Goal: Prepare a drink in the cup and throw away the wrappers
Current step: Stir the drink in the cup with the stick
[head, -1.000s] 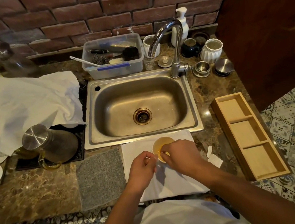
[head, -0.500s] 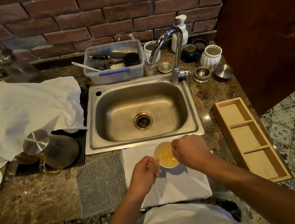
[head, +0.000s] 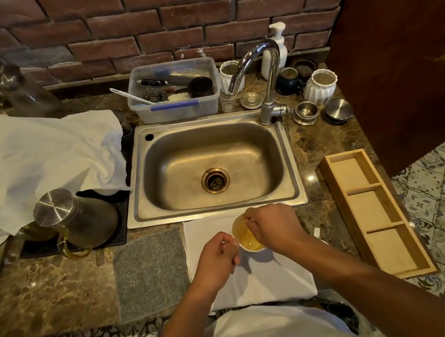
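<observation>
In the head view, a small white cup [head: 247,236] of amber liquid stands on a white cloth [head: 274,278] spread on the marble table [head: 47,295], just at the 6 o'clock edge of the steel sink [head: 211,167]. The left hand [head: 216,257] sits at the cup's 8 o'clock side, its curled fingers grasping the rim or handle there; which of the two cannot be told. The right hand [head: 277,227] arches over the cup from 3 o'clock, fingertips bunched and dipping above the liquid as if pinching something thin, though what it pinches is too small to make out. A scrap of white wrapper [head: 316,231] peeks out beside the right wrist, at the cloth's 3 o'clock edge. At 9 o'clock of the cloth lies a grey mat [head: 150,272], touching it. Farther toward 9 o'clock, a glass jug [head: 79,217] with a steel lid lies tilted on a black mat, under a crumpled white sheet [head: 38,165]. At 3 o'clock, well apart from the cup, rests a wooden tray [head: 376,212] with three compartments. Beyond the sink at 12 o'clock stand a curved tap [head: 265,76], a clear plastic tub [head: 173,92] of utensils, a soap pump bottle [head: 276,49] and some small pots.
</observation>
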